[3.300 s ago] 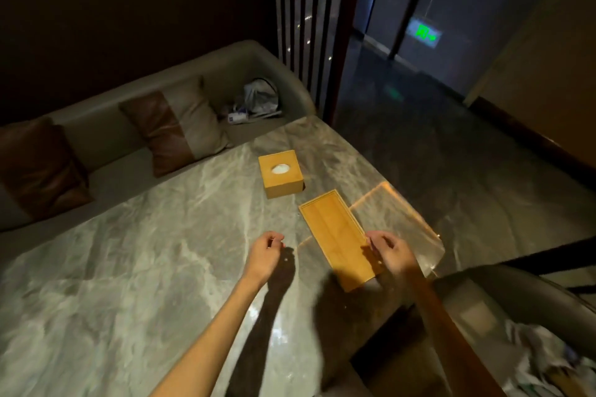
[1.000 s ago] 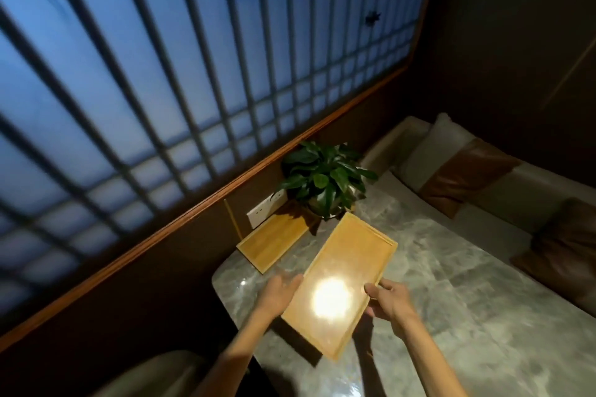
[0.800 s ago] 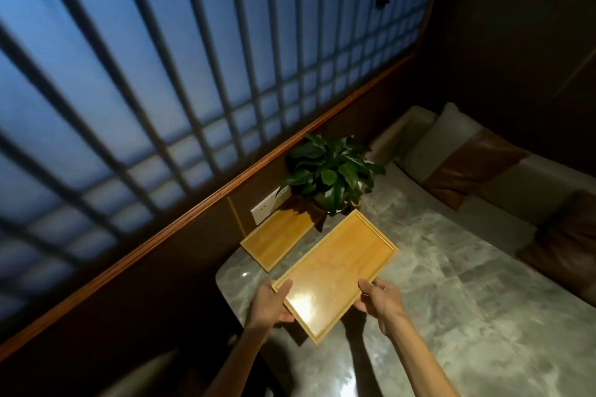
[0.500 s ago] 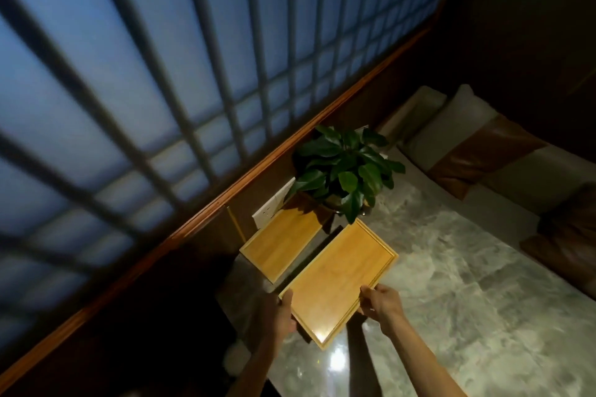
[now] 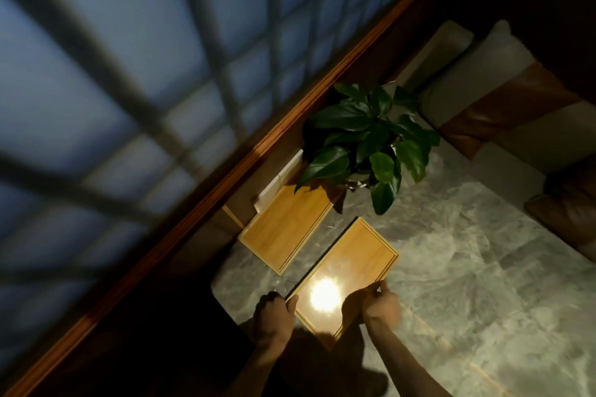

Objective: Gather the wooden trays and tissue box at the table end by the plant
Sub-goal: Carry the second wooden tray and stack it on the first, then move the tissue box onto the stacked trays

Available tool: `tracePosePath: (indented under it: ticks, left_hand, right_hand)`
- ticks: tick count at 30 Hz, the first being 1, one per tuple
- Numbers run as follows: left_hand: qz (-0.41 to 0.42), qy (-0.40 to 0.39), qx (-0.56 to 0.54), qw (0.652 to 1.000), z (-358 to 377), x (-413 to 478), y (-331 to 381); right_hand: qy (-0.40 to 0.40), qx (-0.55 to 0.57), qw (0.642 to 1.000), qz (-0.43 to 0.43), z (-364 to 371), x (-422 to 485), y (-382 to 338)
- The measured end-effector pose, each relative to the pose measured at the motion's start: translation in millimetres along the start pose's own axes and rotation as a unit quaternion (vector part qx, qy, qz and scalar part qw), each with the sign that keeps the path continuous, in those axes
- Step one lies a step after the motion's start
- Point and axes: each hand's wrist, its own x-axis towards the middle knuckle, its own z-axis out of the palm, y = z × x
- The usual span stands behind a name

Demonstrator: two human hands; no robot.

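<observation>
A long wooden tray point(image 5: 351, 267) is low over the marble table point(image 5: 467, 284), with a bright lamp reflection on its near half. My left hand point(image 5: 272, 313) grips its near left edge and my right hand point(image 5: 380, 303) grips its near right edge. A second wooden tray point(image 5: 283, 229) lies flat at the table end, just left of the first, partly under the leaves of the potted plant point(image 5: 371, 138). The tissue box is out of view.
A wooden wall ledge point(image 5: 225, 177) and a lattice window point(image 5: 145, 58) run behind the table end, with a white wall socket point(image 5: 280, 180) by the plant. A sofa with brown and beige cushions point(image 5: 503, 113) lines the table's far side.
The tray in my hands has come down toward the table beside the other tray. My hands have slid to its near end, and the view has tilted down and blurred.
</observation>
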Motion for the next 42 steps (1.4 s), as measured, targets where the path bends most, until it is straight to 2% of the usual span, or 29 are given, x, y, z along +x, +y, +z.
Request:
tracePosePath:
  ticks: [4,7,10,20,25,26,29,31,33,34,36,37,39,41,42]
  left_hand:
    - [-0.047,-0.032,-0.134,0.989,-9,15,3]
    - [-0.090,-0.067,-0.285,0.952,-23,27,11]
    - [-0.107,-0.074,-0.363,0.923,-33,36,13]
    - [-0.126,-0.065,-0.416,0.898,-34,38,16]
    - [-0.125,-0.063,-0.381,0.914,-37,33,20]
    - [-0.116,-0.067,-0.349,0.928,-38,32,20]
    - [-0.069,-0.038,-0.158,0.984,-52,31,19]
    - [-0.015,-0.013,-0.121,0.992,-65,24,32]
    - [0.062,0.027,-0.051,0.996,-75,15,54]
    - [0.104,0.047,-0.003,0.993,-81,8,66]
    - [0.227,0.093,0.083,0.966,-90,-12,93]
    - [0.290,0.117,0.103,0.944,-93,-24,108]
    - [0.364,0.134,0.072,0.919,-96,-59,138]
    - [0.380,0.142,0.028,0.914,-93,-99,170]
    - [0.363,0.099,0.026,0.926,-87,-119,182]
  right_hand:
    - [-0.017,0.024,1.000,-0.010,2,11,-20]
    - [-0.001,0.045,0.999,-0.013,3,22,-40]
    - [0.003,0.041,0.999,-0.032,4,32,-54]
    - [-0.002,0.034,0.999,-0.041,7,41,-57]
    - [-0.051,0.015,0.998,-0.035,-2,43,-58]
    - [-0.081,0.008,0.996,-0.039,-7,44,-59]
    - [-0.170,0.010,0.984,-0.056,-30,43,-61]
    - [-0.185,0.038,0.980,-0.067,-54,40,-60]
    - [-0.160,0.088,0.980,-0.080,-84,32,-51]
    - [-0.139,0.119,0.979,-0.089,-101,26,-44]
    - [-0.094,0.174,0.974,-0.113,-137,13,-23]
    - [-0.076,0.191,0.970,-0.128,-156,5,-9]
    - [-0.055,0.204,0.965,-0.157,-190,-8,27]
    - [-0.047,0.175,0.967,-0.179,-220,-19,73]
    - [-0.044,0.152,0.970,-0.185,-232,-25,100]
